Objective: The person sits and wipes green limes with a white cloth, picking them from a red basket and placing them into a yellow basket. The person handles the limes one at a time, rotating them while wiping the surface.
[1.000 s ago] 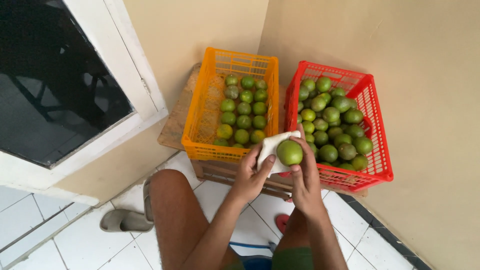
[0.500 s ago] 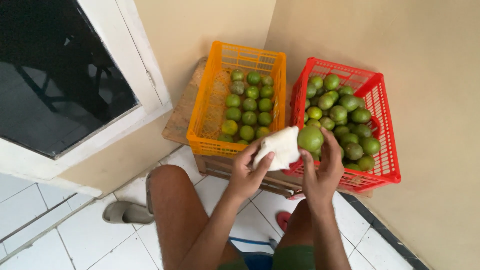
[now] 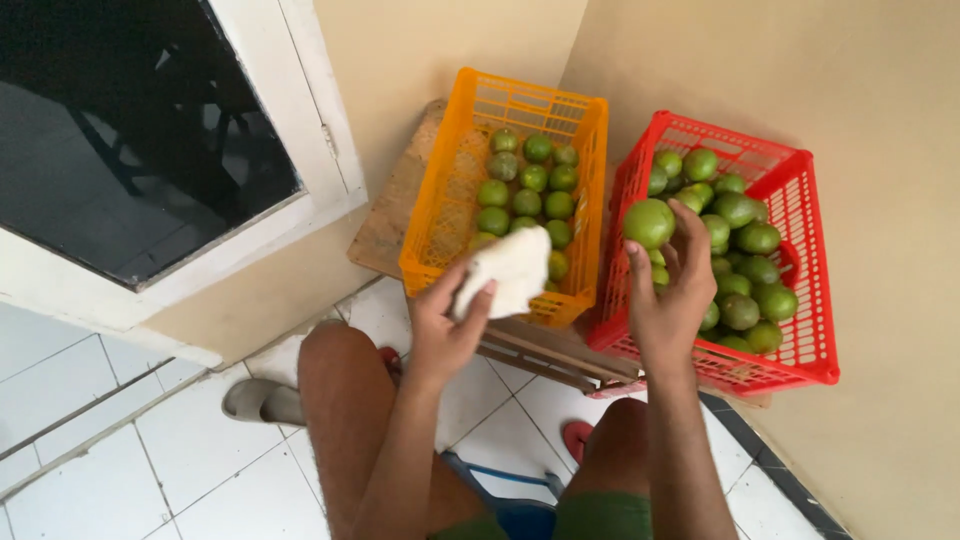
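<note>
Compared with a second ago, the two hands have separated: the right hand (image 3: 668,290) now carries the round, smooth green lime (image 3: 649,222) in its fingertips over the red crate (image 3: 815,300), while the left hand (image 3: 447,325) grips the soft white cloth (image 3: 510,270) in front of the orange crate (image 3: 440,215). This suggests wiping of this fruit is finished. Both crates are rigid plastic lattice, each holding loose limes.

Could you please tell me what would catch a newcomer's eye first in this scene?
Two bright crates of green fruit stand in the corner: an orange crate on the left, a fuller red crate on the right. In front, the right hand holds a green fruit above the red crate, and the left hand grips a white cloth.
</note>
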